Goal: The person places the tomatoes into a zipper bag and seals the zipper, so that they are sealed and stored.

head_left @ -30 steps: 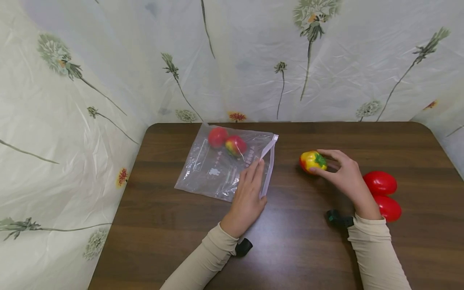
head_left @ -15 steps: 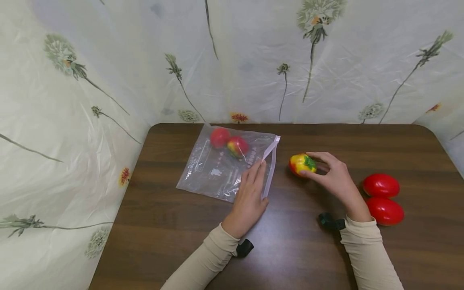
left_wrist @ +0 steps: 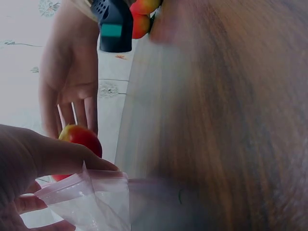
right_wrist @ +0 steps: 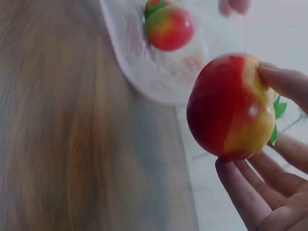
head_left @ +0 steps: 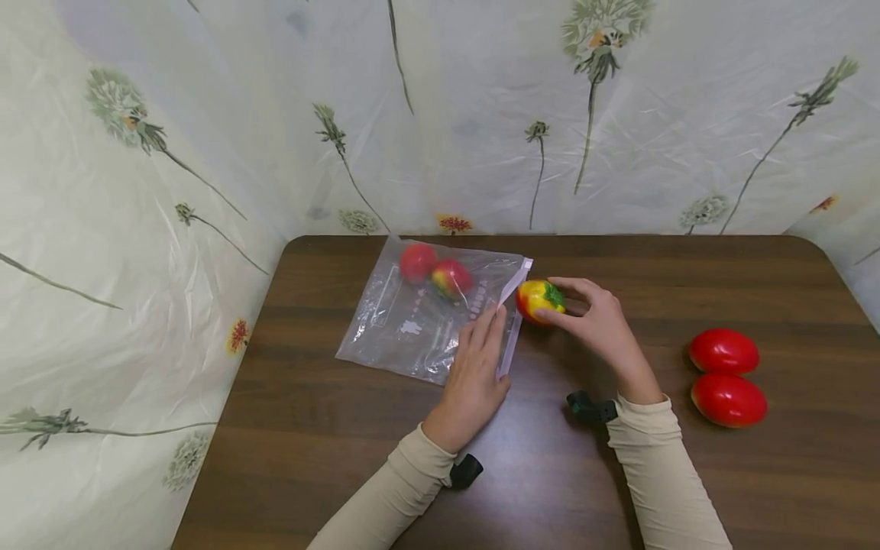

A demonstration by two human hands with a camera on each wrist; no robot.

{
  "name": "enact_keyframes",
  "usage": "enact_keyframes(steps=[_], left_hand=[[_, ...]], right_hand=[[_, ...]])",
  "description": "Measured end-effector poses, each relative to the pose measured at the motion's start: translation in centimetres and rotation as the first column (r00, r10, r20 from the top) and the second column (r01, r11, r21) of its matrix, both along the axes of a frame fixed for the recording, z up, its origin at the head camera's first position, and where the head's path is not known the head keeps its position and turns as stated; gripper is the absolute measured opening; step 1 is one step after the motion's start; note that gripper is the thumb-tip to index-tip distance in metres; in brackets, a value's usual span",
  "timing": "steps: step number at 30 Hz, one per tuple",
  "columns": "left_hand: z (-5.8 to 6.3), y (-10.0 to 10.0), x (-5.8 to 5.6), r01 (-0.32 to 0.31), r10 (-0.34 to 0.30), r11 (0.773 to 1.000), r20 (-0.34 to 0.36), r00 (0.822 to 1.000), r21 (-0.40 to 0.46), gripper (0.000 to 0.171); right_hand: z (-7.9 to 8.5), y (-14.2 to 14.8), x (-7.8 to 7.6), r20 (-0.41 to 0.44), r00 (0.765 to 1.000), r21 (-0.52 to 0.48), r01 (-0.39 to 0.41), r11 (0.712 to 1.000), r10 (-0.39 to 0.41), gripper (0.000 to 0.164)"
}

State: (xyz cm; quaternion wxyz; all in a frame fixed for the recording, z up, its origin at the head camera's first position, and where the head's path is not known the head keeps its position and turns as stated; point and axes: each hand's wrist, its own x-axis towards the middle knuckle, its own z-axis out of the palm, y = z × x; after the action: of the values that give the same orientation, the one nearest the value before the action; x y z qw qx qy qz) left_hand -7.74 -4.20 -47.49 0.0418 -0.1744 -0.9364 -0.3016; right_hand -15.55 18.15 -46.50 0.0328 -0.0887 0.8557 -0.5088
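Head view: R hand [head_left: 605, 325] grips red-yellow rounded fruit [head_left: 532, 299] w/ green top at right edge of clear plastic zip bag [head_left: 429, 313]; L hand [head_left: 470, 386], fingers straight, touches bag.

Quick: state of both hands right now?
Left hand: open, fingers straight, resting on the clear bag at its mouth.
Right hand: closed, holding the red-and-yellow fruit between thumb and fingers.
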Motion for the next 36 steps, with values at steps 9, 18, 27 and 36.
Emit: enact_keyframes(steps=[9, 18, 27, 36], left_hand=[[0.1, -0.1, 0.0, 0.006, -0.006, 1.000, 0.008, 1.000, 0.010, 0.105], [-0.1, 0.2, 0.2, 0.029, -0.032, 0.999, -0.089, 0.996, -0.038, 0.102], [-0.2, 0.3, 0.3, 0.026, -0.028, 0.999, -0.086, 0.996, -0.028, 0.102], [-0.1, 0.1, 0.2, 0.022, -0.024, 1.000, -0.088, 0.996, -0.022, 0.102]], right_hand=[[-0.3, -1.8, -0.6, 0.063, 0.998, 0.007, 0.005, 1.000, -0.006, 0.061], [-0.5, -4.1, -0.9, 0.045, 0.990, 0.016, 0.134, 0.991, -0.135, 0.060], [-0.6, -6.2, -0.4, -0.070, 0.970, 0.082, 0.240, 0.967, -0.234, 0.039], [-0.6, -6.3, -0.3, -0.002, 0.998, 0.138, 0.068, 0.988, -0.069, 0.049]])
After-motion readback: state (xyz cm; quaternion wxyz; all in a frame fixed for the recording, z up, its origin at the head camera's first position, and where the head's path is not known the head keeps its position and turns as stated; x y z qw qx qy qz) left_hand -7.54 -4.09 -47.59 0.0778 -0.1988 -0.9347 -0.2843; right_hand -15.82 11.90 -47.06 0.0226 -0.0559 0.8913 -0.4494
